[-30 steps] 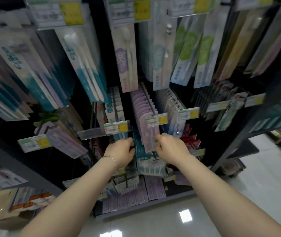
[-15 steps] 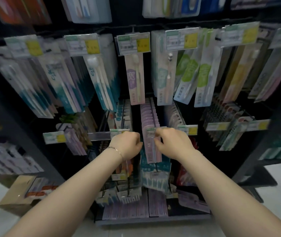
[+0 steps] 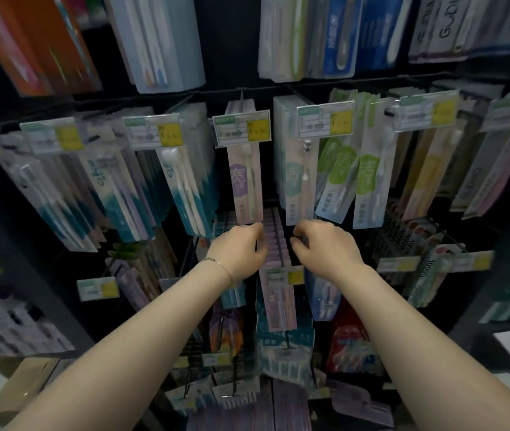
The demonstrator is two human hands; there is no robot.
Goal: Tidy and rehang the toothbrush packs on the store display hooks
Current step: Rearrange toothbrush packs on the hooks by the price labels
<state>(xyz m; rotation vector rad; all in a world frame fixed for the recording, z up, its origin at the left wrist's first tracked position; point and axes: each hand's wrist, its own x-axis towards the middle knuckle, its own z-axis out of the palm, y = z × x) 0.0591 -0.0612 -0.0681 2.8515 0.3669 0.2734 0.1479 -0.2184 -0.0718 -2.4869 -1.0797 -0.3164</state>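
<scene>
Step in hand: by the look of it, squaring up the row of pink packs [image 3: 273,241] in the middle tier of the display rack [image 3: 232,51]
Pink packs: strung one behind another on a hook hidden beneath them; the row runs back from the price tag [image 3: 284,275] at its front; it sits just below the lilac pack [image 3: 245,188] of the tier above
Left hand [image 3: 238,251]: at the row's left side; fingers curled, tips against the packs' edges; whether it pinches one cannot be told; a thin bracelet [image 3: 216,263] at the wrist
Right hand [image 3: 325,248]: at the row's right side; fingers curled toward the packs; contact too blurred to tell
Hands: apart, with the row between them
Doing it well: press evenly from both sides so the packs line up; slide them along the hook rather than lifting; keep every hanging hole threaded
Watch for: knuckles knocking the lilac pack above; the price tag getting twisted; a rear pack slipping off unseen
</scene>
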